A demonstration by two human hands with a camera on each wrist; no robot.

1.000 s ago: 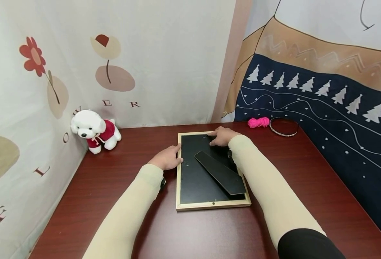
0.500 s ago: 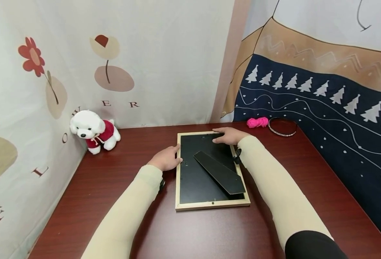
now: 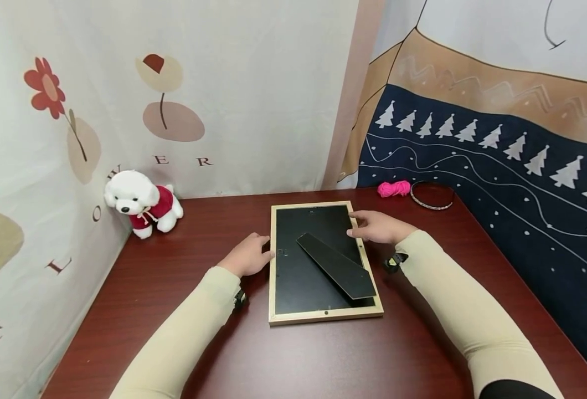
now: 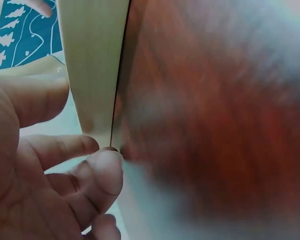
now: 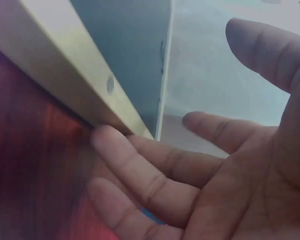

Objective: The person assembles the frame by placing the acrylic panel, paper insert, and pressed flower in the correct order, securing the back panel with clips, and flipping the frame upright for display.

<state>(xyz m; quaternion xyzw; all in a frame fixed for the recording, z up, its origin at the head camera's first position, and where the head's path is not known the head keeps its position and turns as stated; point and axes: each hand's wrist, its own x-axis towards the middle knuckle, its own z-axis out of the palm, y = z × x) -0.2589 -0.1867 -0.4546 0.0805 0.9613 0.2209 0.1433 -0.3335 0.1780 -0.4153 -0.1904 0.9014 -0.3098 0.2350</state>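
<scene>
A picture frame (image 3: 325, 317) with a pale wooden border lies face down on the dark red table (image 3: 214, 354). Its black back board (image 3: 293, 282) faces up, and a black easel stand (image 3: 335, 267) slants across it, lower end slightly raised. At the left border is my left hand (image 3: 246, 256), its thumb and fingertips touching the wood; the left wrist view shows these fingers (image 4: 107, 172) loosely bent against the frame's side. My right hand (image 3: 385, 227) is at the upper right border, thumb and forefinger at the edge. In the right wrist view its fingers (image 5: 155, 192) are extended beside the wood.
A white plush dog (image 3: 144, 202) in a red top sits at the table's back left. Pink yarn (image 3: 394, 189) and a thin hoop-shaped band (image 3: 432, 206) lie at the back right. Printed curtains (image 3: 253, 100) stand behind the table.
My right hand has moved from the frame's top edge rightward and down to its right border. My left hand has shifted slightly down and outward along the left border. The frame stays put.
</scene>
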